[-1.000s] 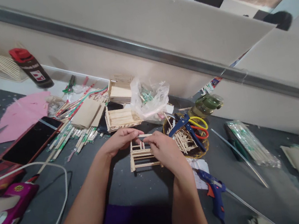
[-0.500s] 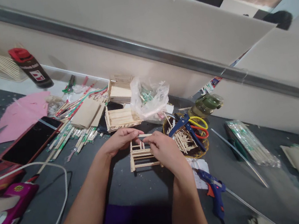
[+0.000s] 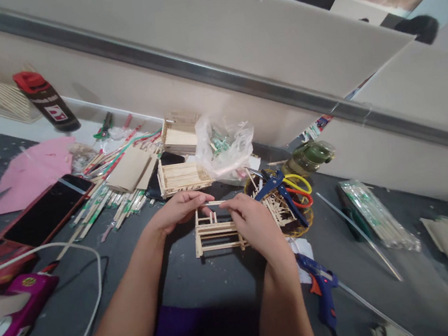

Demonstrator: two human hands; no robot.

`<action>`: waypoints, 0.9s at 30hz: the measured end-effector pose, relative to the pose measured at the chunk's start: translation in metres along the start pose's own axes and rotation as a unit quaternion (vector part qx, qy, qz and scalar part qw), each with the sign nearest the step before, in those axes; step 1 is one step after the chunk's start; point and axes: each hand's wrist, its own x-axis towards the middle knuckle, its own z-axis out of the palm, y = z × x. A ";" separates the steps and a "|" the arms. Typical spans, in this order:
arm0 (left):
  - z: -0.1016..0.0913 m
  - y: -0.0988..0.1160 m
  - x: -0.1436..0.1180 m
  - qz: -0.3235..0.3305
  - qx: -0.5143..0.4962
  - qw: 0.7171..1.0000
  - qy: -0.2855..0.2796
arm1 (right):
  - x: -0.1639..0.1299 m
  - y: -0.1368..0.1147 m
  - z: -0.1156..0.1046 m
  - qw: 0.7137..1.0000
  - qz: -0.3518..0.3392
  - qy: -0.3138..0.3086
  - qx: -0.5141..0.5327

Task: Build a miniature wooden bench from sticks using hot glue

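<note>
A small frame of thin wooden sticks (image 3: pixel 216 235) stands on the dark counter (image 3: pixel 206 277) directly in front of the person, its base resting flat so that both hands are free to work on the top. The left hand (image 3: pixel 179 209) is closed in a pinch on one end of a single stick (image 3: pixel 213 203) that lies across the top of the frame, and the right hand (image 3: pixel 252 221) pinches the other end while its palm rests against the frame's right side, which steadies the light structure. Holding the stick at both ends keeps it level and lined up with the uprights beneath it. Supplies sit within easy reach: a shallow woven basket (image 3: pixel 300 228) just to the right holds loose cut sticks, with blue-handled cutters (image 3: pixel 273 184) and scissors with yellow and red loops (image 3: pixel 300 189) laid across it. A blue glue gun (image 3: pixel 321 288) lies on the counter near the right forearm, nozzle away from the frame, with a scrap of paper under its tip. Behind the frame stand another stick-built box (image 3: pixel 181 178), a crumpled plastic bag (image 3: pixel 224 148) and wrapped chopsticks (image 3: pixel 106 199). To the left lie a phone (image 3: pixel 47 211) and pink paper (image 3: pixel 29 172); a dark can with a red cap (image 3: pixel 46 102) is by the wall.
</note>
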 end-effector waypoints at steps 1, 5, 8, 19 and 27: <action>-0.001 0.001 0.000 -0.003 0.007 1.000 0.003 | -0.001 0.002 -0.002 1.000 0.000 0.009 0.005; -0.003 0.005 -0.003 -0.007 0.038 0.999 0.019 | -0.004 0.010 -0.010 0.997 -0.003 0.064 0.033; -0.003 0.009 -0.005 -0.006 0.057 0.998 0.032 | -0.007 0.016 -0.016 0.992 -0.002 0.108 0.064; 0.005 0.008 -0.003 -0.016 0.031 0.999 0.020 | -0.007 0.014 -0.014 0.995 0.018 0.073 0.063; 0.002 0.002 0.000 -0.003 -0.009 1.000 -0.002 | 0.001 -0.011 0.004 0.999 -0.009 -0.010 -0.037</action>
